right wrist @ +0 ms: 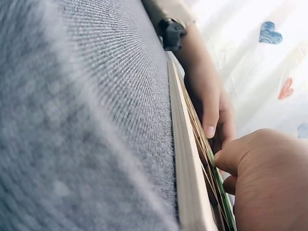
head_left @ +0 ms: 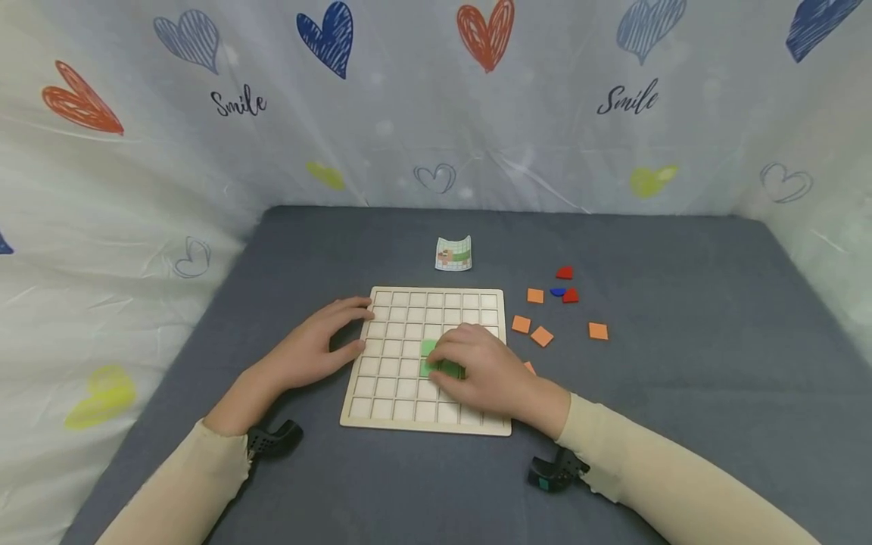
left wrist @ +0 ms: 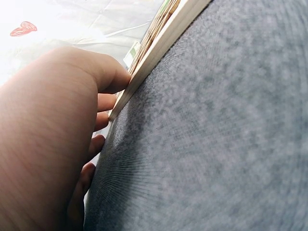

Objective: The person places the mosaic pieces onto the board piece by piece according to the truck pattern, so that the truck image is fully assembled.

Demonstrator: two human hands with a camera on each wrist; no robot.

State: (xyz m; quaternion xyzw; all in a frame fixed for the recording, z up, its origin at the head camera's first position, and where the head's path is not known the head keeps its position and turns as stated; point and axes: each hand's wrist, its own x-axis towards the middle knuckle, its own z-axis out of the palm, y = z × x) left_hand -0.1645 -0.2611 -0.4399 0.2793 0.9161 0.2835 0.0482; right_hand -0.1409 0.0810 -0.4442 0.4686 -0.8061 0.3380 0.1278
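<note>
Pale wooden grid board (head_left: 390, 367): on grey fabric surface (left wrist: 216, 120)
Left hand (head_left: 316, 344): loosely spread, touching board edge
Right hand (head_left: 477, 363): bent over green squares (head_left: 428, 347) on board; grip unclear
Head view only: loose orange squares (head_left: 542, 336)

far rows of board (head_left: 417, 300) passable, right hand (head_left: 480, 367) blocking centre and right

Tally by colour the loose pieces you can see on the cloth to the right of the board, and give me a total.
Orange pieces: 5, one partly hidden by the right hand
Red pieces: 2
Blue piece: 1
Total: 8 in sight
</note>
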